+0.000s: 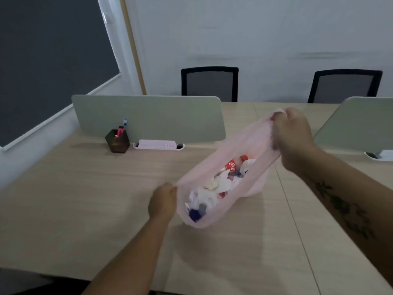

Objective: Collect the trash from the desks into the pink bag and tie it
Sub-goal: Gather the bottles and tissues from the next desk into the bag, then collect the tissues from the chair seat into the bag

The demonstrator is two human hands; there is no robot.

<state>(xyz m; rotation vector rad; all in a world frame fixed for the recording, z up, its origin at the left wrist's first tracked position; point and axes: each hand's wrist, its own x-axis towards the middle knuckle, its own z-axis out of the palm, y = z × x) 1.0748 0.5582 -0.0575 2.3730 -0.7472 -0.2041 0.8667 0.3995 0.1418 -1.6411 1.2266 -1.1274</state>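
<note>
A thin pink bag [251, 143] hangs stretched over the wooden desk [85, 209], its mouth pulled wide between both hands. Inside I see a red cola bottle [232, 166], crumpled white paper [214, 188] and a blue scrap [194, 213]. My left hand [162, 201] is closed on the near-left rim of the bag. Further back, my right hand [291, 135] grips the far-right rim, raised higher above the desk. The bag's bottom rests near the desk surface at the right.
A dark pen holder [117, 141] with a pink marker stands by a grey-green divider panel [148, 118]. A pink-white cable tray [158, 144] sits at the divider's foot. A second divider [361, 126] is at the right. Two black chairs [209, 84] stand beyond the desk.
</note>
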